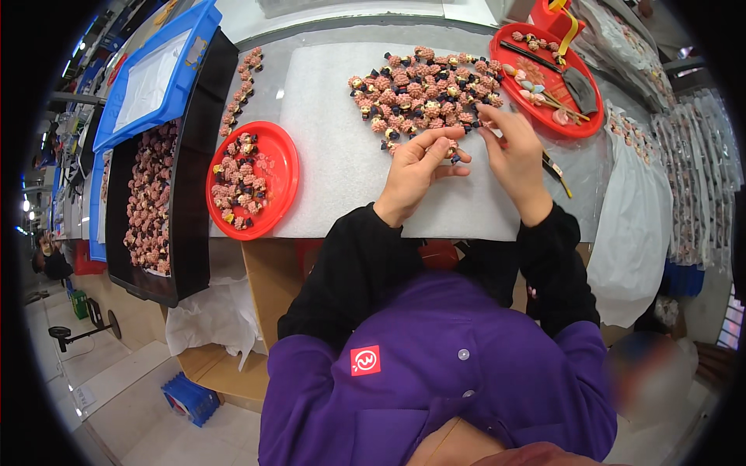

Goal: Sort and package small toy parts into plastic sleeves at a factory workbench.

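Observation:
Over the front of a pile of small pink-topped figurines point(420, 93), my two hands are close together. My left hand point(414, 172) is curled, thumb against its fingers, with a small dark-and-pink figurine point(454, 158) showing at the fingertips. Just to its right, my right hand point(514, 159) is bent in a pinch, thumb and fingertips meeting near the pile's edge. Whatever it pinches is too small to tell. The pile's figurines have knobbly pink tops, pale middles and dark lower parts. They lie on a white foam sheet point(318, 155).
Left of the sheet sits a red round tray point(291, 175) with more figurines. Beyond it, a black crate point(190, 202) holds many of them beside a blue bin point(203, 39). At right, another red tray point(571, 128) carries brushes and shell-like pieces. A thin tool point(556, 172) lies near my right wrist.

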`<state>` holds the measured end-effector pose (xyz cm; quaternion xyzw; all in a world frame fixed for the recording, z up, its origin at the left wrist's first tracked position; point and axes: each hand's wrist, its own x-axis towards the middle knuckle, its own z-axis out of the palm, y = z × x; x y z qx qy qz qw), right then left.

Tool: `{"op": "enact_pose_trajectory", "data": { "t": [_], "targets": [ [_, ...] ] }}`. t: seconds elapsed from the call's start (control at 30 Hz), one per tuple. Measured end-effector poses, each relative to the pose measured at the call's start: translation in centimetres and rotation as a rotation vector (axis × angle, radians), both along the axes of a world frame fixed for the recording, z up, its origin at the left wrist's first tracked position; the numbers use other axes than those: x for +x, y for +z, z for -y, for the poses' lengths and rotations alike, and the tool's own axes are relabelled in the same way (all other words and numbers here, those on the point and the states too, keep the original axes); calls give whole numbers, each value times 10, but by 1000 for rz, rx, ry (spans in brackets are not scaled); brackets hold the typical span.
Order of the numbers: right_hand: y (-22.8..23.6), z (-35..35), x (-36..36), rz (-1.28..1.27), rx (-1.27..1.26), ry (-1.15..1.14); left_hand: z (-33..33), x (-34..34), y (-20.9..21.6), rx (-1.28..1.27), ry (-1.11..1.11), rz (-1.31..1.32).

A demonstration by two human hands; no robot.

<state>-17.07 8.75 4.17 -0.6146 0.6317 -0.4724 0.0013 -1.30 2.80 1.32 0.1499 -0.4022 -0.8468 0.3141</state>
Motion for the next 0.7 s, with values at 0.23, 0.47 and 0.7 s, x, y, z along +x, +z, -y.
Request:
{"op": "enact_pose_trajectory", "data": {
  "t": [0.23, 0.47, 0.7],
  "targets": [
    [-13, 12, -23, -519, 153, 54, 2, 1, -1, 70, -24, 50],
    [-20, -17, 17, 672, 94, 188, 0, 0, -1, 59, -145, 61],
    [-34, -25, 17, 562, -78, 306, -1, -3, 0, -74, -35, 123]
  ]
}}
